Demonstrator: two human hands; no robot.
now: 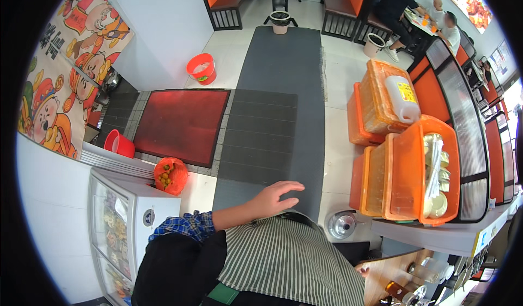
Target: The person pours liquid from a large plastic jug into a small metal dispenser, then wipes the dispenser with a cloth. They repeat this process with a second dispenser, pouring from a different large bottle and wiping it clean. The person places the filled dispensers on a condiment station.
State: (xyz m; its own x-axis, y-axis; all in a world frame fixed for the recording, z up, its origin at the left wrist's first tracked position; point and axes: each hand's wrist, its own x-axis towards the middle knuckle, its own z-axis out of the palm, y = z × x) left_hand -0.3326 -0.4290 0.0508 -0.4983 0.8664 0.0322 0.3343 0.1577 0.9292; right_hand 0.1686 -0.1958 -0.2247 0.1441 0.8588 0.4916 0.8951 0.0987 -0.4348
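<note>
My left hand (278,199) is held out in front of my striped apron (286,257), fingers apart and nothing in it, above the grey floor mat (265,134). Only some fingertips of my right hand (362,269) show, at the edge of a wooden tabletop (380,277) at lower right; whether they grip it I cannot tell. Glass jars (423,272) and an amber bottle (396,290) are on that tabletop. A metal kettle (341,224) stands on the floor between the mat and the counter.
Stacked orange plastic crates (408,171) line the right side, one holding bowls, with a plastic jug (402,97) on another. A display freezer (155,216), a red bag of fruit (171,176) and red buckets (202,69) are at left. People (394,9) sit at far right.
</note>
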